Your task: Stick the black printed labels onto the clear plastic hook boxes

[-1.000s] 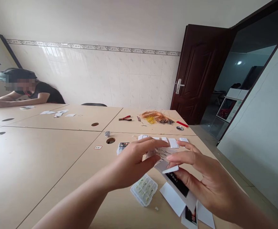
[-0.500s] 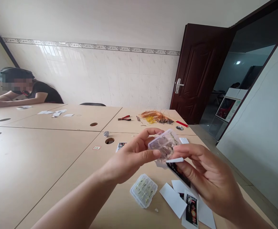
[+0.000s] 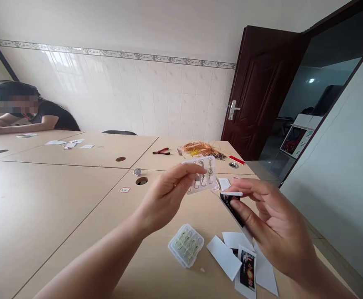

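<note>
Hand, left (image 3: 169, 192), pinches clear plastic hook box (image 3: 209, 173); right hand (image 3: 271, 222) pinches black-and-white printed card (image 3: 234, 211).

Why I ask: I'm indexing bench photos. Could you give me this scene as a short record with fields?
left hand: left hand grips clear hook case, raised above the table
right hand: right hand pinches black-printed card
between hands, on table: second hook case
near right hand: white cards and loose printed card, overlapping
farther back: pliers, orange-brown strands
background: seated person, open door
hook count in raised case: cannot tell, fingers cover part
</note>
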Demonstrator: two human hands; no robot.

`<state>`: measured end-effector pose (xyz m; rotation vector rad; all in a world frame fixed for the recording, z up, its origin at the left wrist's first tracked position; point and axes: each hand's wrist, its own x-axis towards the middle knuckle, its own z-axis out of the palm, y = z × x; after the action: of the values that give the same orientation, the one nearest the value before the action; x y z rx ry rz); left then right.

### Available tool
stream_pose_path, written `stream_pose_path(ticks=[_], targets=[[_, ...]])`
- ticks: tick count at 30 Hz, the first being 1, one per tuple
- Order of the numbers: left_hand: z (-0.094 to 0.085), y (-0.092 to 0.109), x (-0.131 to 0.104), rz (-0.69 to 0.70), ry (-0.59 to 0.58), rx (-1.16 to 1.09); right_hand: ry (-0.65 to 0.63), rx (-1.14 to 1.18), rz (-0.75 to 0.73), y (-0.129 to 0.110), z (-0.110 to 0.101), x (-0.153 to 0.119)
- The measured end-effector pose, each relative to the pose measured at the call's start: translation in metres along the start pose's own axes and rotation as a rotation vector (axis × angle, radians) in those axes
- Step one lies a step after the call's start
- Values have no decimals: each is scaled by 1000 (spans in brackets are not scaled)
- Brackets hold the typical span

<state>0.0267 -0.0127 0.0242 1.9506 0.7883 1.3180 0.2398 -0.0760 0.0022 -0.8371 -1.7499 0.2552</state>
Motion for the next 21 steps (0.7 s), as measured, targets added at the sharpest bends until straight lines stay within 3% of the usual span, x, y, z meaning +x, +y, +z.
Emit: stream_pose_path(ticks=[3, 8, 16, 21], targets=[[-3, 4, -3, 69, -70, 116, 26, -25, -70, 1, 0, -2], [-4, 8, -9, 185, -201, 109, 58, -104, -212, -2, 1, 1], [6, 8, -9, 425, -21, 220, 45, -131, -304, -5, 5, 4], [9, 5, -8, 592, 47, 235, 144, 0, -192, -2, 12, 1]])
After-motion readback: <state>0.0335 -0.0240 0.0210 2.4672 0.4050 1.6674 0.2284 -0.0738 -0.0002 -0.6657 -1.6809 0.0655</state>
